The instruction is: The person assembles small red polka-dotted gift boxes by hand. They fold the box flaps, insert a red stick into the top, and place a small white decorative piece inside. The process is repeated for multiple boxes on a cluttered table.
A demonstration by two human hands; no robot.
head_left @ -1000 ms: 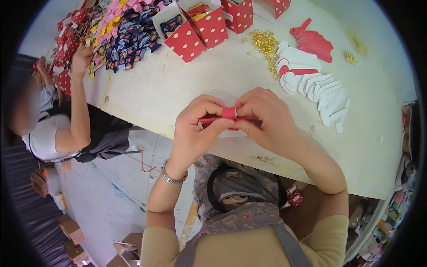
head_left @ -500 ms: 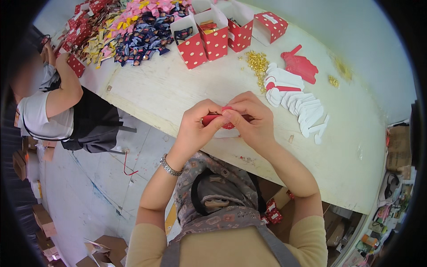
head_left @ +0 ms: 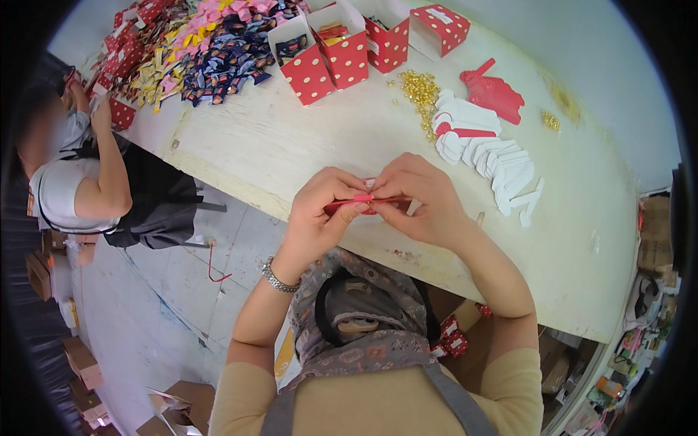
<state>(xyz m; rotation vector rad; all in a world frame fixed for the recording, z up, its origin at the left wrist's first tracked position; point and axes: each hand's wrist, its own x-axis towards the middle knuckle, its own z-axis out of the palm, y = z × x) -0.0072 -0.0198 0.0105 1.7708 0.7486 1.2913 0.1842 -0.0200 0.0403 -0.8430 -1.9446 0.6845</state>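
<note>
Near the front edge of the table, my left hand (head_left: 323,207) and my right hand (head_left: 420,200) meet with bent fingers. Between them is a red paper piece (head_left: 362,198), pinched by the fingertips of both hands. Its full shape is covered by my fingers, and I cannot tell whether a box is under it. Just beyond my right hand lie a fanned row of white paper tags (head_left: 498,161), a stack of red paper cutouts (head_left: 494,98) and a heap of small gold beads or fasteners (head_left: 419,91).
Open red polka-dot boxes (head_left: 309,76) with wrapped sweets stand at the back. A polka-dot box (head_left: 438,30) lies on its side beside them. Heaped wrapped sweets (head_left: 222,65) cover the far left. Another person (head_left: 80,174) works at the left. Cardboard boxes (head_left: 190,407) stand on the floor.
My fingers have shifted around the red paper piece, and my right hand has opened out slightly to the right. More of the red strip shows between the fingertips. The view has moved slightly.
</note>
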